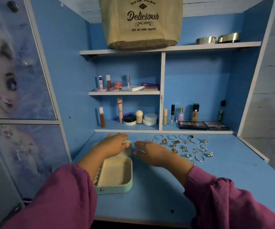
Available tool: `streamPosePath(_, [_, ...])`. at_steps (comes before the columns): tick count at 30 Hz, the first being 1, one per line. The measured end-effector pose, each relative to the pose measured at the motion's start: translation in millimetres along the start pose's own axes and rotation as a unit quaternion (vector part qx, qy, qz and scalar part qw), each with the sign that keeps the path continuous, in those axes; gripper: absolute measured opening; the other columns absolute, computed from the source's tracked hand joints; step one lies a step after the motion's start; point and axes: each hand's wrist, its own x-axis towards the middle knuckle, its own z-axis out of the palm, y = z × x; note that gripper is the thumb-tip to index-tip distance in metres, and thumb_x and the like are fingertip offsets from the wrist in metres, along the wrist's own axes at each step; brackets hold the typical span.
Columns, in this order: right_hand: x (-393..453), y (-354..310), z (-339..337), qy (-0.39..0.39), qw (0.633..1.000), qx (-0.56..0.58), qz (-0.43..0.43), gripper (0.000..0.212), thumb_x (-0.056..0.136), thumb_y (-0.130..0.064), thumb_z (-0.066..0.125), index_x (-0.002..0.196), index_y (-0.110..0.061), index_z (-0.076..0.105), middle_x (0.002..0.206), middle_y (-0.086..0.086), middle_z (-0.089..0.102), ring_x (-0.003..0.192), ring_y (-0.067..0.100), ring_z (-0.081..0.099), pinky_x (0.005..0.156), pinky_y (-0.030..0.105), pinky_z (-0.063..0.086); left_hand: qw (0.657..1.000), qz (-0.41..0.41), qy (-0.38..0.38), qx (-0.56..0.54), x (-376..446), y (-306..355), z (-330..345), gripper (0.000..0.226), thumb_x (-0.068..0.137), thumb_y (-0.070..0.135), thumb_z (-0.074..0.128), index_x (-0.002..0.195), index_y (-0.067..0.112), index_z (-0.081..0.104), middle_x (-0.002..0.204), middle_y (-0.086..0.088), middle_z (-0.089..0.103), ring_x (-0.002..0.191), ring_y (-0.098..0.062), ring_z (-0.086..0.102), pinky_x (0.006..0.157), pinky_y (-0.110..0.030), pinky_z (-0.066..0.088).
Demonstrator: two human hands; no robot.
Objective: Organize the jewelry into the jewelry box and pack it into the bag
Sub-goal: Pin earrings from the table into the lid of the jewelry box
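Blue fills my whole view: a blue cabinet (199, 83) with white-edged shelves, and below it a blue desk top (158, 187) where the work lies. At eleven o'clock of my view, a door (9, 71) with a cartoon face printed on it stands beside the cabinet.

At twelve o'clock, on the top shelf, stands the cloth bag (141, 23), beige, upright, with "Delicious" printed across it. Two gold tins (217, 39) sit on the same shelf at one o'clock of the bag.

I see both arms reaching forward in purple sleeves (64, 195). On the desk at nine o'clock from centre lies the jewelry box (115, 174), mint green, lid thrown back, its pale inside showing nothing that I can make out. The left hand (115, 144) rests flat on the open lid, fingers straight and loose, gripping nothing. The right hand (150, 152) hangs just beside the box at its three o'clock, fingers stretched out toward the lid and released, with nothing in them; I cannot tell whether it touches the desk.

Makeup (130, 116) lines the lower shelves: tubes, jars, bottles, and two dark palettes (202, 125) lying flat.

Smallest of all, the jewelry (183, 146) is spread on the desk at three o'clock of the right hand, outside the box: silver hoops, rings and gold chains, laid apart in loose rows.
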Motion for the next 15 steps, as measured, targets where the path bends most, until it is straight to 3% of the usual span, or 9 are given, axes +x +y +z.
streamPosePath(3, [7,-8,14,-0.002,1.000,0.027,-0.015,0.048,0.099,-0.039,0.043,0.142,-0.018,0.041,0.147,0.004,0.042,0.132,0.026,0.041,0.107,0.036,0.032,1.000,-0.011,-0.015,0.005,1,-9,5,0.050,0.103,0.035,0.033,0.150,0.018,0.026,0.159,0.002,0.019,0.147,-0.013,0.012,0.119,-0.039,0.009])
streamPosePath(8, [14,-13,24,-0.011,1.000,0.020,-0.011,0.053,0.098,-0.038,0.042,0.148,-0.022,0.032,0.157,0.003,0.025,0.141,0.021,0.028,0.113,0.032,0.024,0.999,-0.033,-0.028,-0.011,4,-21,16,0.050,0.103,0.037,0.034,0.149,0.018,0.029,0.158,0.001,0.022,0.146,-0.019,0.018,0.118,-0.043,0.016])
streamPosePath(15, [17,-6,27,-0.007,1.000,0.011,-0.016,0.052,0.098,-0.035,0.042,0.148,-0.020,0.034,0.157,0.000,0.024,0.141,0.022,0.030,0.113,0.034,0.026,0.997,-0.041,-0.012,-0.069,13,-19,24,0.050,0.103,0.034,0.035,0.148,0.014,0.031,0.157,-0.003,0.025,0.144,-0.020,0.023,0.118,-0.038,0.018])
